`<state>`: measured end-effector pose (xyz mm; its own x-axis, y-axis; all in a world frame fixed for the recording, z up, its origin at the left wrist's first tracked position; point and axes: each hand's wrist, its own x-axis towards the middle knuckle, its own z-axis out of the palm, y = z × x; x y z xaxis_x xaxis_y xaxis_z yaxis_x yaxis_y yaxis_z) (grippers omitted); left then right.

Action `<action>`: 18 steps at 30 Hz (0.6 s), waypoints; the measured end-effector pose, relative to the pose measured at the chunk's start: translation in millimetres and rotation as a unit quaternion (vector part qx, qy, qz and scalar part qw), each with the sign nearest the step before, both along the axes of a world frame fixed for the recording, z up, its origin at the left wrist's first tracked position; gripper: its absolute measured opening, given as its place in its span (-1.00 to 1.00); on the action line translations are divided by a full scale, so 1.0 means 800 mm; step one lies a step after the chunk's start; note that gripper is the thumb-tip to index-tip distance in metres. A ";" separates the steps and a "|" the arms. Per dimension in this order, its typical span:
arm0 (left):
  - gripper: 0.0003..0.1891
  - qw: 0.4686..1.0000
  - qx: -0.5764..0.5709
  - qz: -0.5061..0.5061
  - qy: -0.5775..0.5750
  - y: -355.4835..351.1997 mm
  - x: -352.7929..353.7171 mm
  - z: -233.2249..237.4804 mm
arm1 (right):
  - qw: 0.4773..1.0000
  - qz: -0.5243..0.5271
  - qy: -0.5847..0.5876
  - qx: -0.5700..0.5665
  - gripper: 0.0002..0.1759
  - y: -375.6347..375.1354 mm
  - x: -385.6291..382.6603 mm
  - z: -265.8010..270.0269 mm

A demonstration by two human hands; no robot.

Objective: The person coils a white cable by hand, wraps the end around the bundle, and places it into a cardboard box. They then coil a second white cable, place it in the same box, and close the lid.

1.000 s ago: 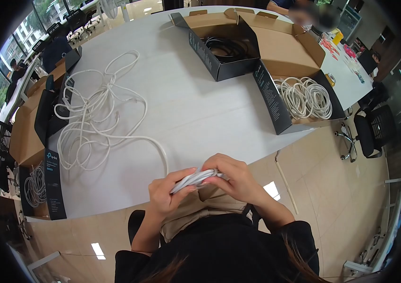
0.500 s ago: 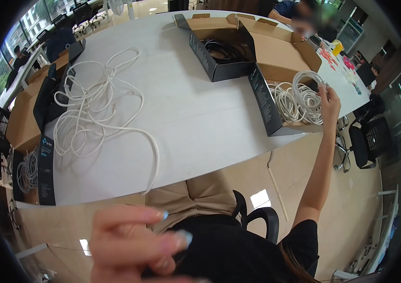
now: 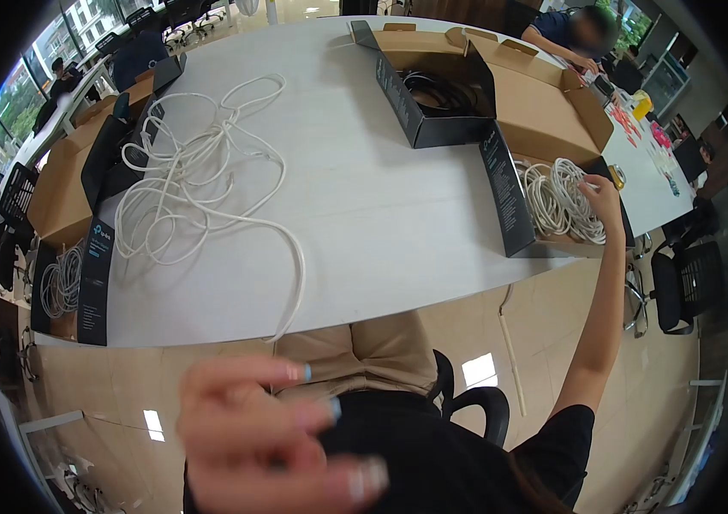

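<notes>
Right hand (image 3: 601,199) gripping white cable coil (image 3: 555,204) in open box (image 3: 505,195); left hand (image 3: 274,433) blurred, grip unclear.

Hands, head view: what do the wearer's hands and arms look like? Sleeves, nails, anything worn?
Both bare, no gloves. Left hand is blurred; its long nails look pale blue at the tips. Right hand shows no ring or watch that I can make out. Short black sleeve ends above the elbow, forearm uncovered.

white desk (image 3: 364,231), loose white cable (image 3: 201,171) sprawled over its left half, one end hung off the near edge, open black box (image 3: 398,94) and cardboard box (image 3: 544,120) sat at the far side, second black box (image 3: 505,193) of coiled cables (image 3: 552,201) stood at the right edge
</notes>
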<state>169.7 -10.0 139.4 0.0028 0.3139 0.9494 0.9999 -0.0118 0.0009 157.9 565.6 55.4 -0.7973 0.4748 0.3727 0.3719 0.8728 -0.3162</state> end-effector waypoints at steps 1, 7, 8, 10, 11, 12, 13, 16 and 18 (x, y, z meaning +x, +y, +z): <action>-0.71 0.998 -0.013 0.037 -0.050 0.002 -0.003 -0.006 | 0.999 0.028 0.032 0.029 -0.64 0.000 -0.002 -0.001; -0.73 0.962 -0.081 0.211 -0.151 -0.038 -0.072 -0.078 | 0.991 0.118 -0.041 0.038 -0.35 -0.051 -0.024 0.016; -0.73 0.954 -0.089 0.226 -0.174 -0.052 -0.078 -0.089 | 0.986 0.100 -0.114 0.069 -0.33 -0.028 -0.030 -0.006; -0.74 0.935 -0.092 0.283 -0.194 -0.085 -0.084 -0.106 | 0.971 0.083 -0.214 0.064 -0.27 -0.017 -0.037 -0.042; -0.74 0.926 -0.092 0.304 -0.204 -0.100 -0.086 -0.112 | 0.965 0.085 -0.248 0.026 -0.24 -0.018 -0.038 -0.046; -0.75 0.910 -0.091 0.329 -0.235 -0.115 -0.085 -0.115 | 0.961 0.061 -0.270 0.014 -0.22 -0.025 -0.039 -0.041; -0.76 0.899 -0.074 0.366 -0.228 -0.130 -0.086 -0.116 | 0.956 0.033 -0.292 0.000 -0.21 -0.039 -0.040 -0.029; -0.76 0.866 -0.020 0.442 -0.233 -0.171 -0.095 -0.123 | 0.928 -0.043 -0.368 0.042 -0.25 -0.091 -0.047 0.009; -0.74 0.836 -0.025 0.497 -0.231 -0.188 -0.102 -0.120 | 0.945 -0.063 -0.310 0.079 -0.30 -0.100 -0.050 0.018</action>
